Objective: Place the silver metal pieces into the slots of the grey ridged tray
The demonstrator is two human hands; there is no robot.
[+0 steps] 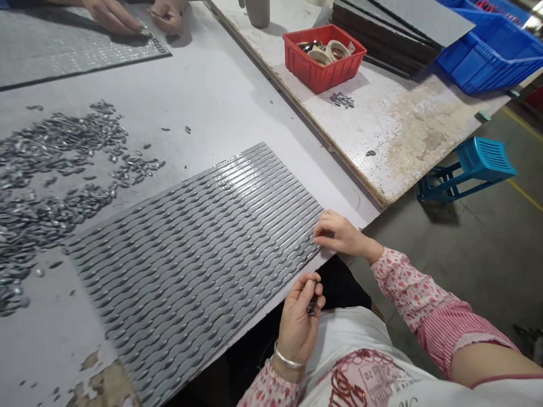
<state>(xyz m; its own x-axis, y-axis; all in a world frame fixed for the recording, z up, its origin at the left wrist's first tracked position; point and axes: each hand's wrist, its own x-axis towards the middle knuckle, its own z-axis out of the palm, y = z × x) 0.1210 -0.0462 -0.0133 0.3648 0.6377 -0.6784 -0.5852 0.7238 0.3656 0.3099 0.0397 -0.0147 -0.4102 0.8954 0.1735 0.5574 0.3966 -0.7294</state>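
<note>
Bench point(220, 96), grey and wide, fills the left and middle of the frame. On it, running from the centre toward the lower left, lies a grooved board point(190, 249). Its rows look packed with small leaf-shaped metal pieces from edge to edge, and I can make out no empty groove, so the filling seems close to done. At the middle left a heap of loose pieces point(46, 186) lies spread on the bench, touching the board's far corner, so plenty of stock is unused. In the upper left a co-worker's hands point(127, 14) rest on a second board point(63, 45).

The right hand point(337, 233) is at the grooved board's right corner, fingers drawn together against the last rows; whether a piece sits between them I cannot tell. The left hand point(299, 322) hangs just off the board's near edge, at lower centre, fingers curled around a few spare pieces point(311, 308).
</note>
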